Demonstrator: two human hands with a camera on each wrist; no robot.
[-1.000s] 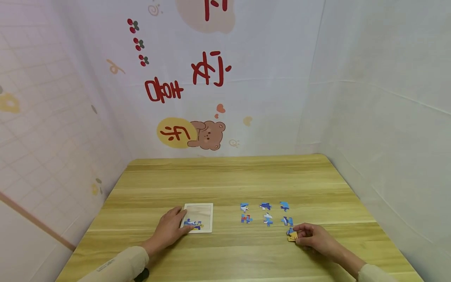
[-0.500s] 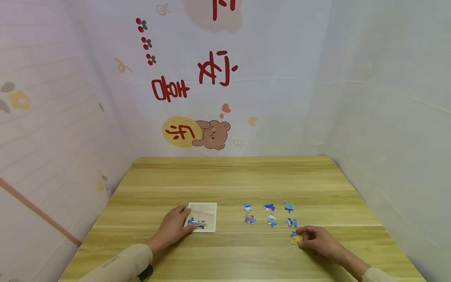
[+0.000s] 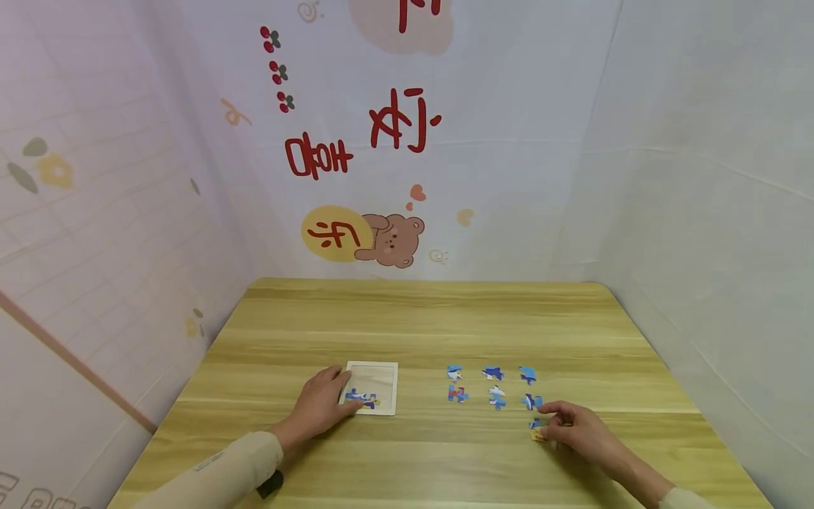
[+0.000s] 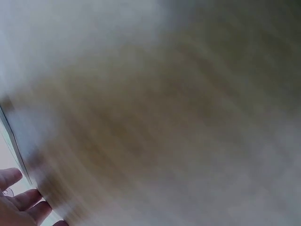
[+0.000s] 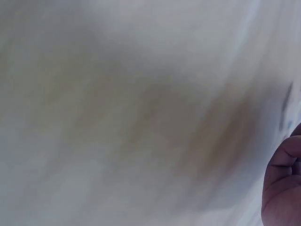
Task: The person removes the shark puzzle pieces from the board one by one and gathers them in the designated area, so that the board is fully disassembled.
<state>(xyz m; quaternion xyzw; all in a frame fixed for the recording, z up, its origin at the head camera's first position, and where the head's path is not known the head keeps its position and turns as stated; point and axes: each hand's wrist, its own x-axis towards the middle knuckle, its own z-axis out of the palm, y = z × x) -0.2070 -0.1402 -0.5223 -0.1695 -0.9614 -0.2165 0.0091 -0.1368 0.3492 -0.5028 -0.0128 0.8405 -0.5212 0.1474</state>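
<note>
In the head view my left hand (image 3: 321,401) rests at the left edge of a square, light wooden puzzle tray (image 3: 393,389). Its fingers lie along the left rim and its thumb reaches over the near-left corner, onto fitted blue and yellow pieces (image 3: 364,399). My right hand (image 3: 575,428) pinches a blue and yellow jigsaw piece (image 3: 537,435) low at the table; thumb and fingers cover part of it. The index finger sticks out above the piece. In the left wrist view, fingers (image 4: 26,200) show at the tray's edge; the right wrist view shows curled fingers (image 5: 284,174).
Two rows of loose jigsaw pieces (image 3: 492,372) lie between tray and right hand, mostly blue, one partly red (image 3: 456,394). The nearest loose piece (image 3: 532,401) sits just beyond the right fingertips. White printed curtains (image 3: 509,177) enclose the wooden table (image 3: 432,318).
The head view has shifted, so everything appears farther right. The right hand has drawn its piece slightly nearer, away from the piece above, and covers more of it. The left hand stays on the tray.
</note>
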